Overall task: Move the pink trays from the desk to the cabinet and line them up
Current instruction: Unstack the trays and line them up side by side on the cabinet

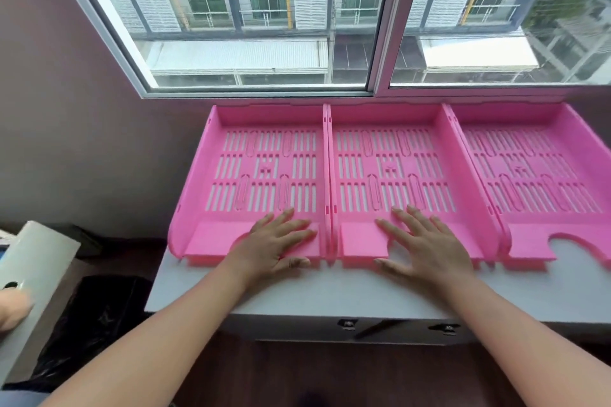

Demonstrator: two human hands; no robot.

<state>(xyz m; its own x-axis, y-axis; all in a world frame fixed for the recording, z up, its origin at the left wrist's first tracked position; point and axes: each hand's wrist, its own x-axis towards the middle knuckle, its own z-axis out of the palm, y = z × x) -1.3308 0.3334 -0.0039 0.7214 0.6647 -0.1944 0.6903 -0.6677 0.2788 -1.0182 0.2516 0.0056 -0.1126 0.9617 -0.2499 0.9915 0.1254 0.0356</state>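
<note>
Three pink slotted trays stand side by side on the grey cabinet top [297,294] under the window, their walls touching. My left hand [277,241] lies flat, fingers spread, on the front lip of the left tray [231,129]. My right hand [426,244] lies flat, fingers spread, on the front lip of the middle tray [383,122]. The right tray [529,129] runs off the right edge of the view. Neither hand grips anything.
A sliding window [380,26] rises right behind the trays. A black bin bag [99,317] sits on the floor to the left of the cabinet. A grey desk corner [36,261] juts in at the far left. Cabinet latches [347,324] show below the front edge.
</note>
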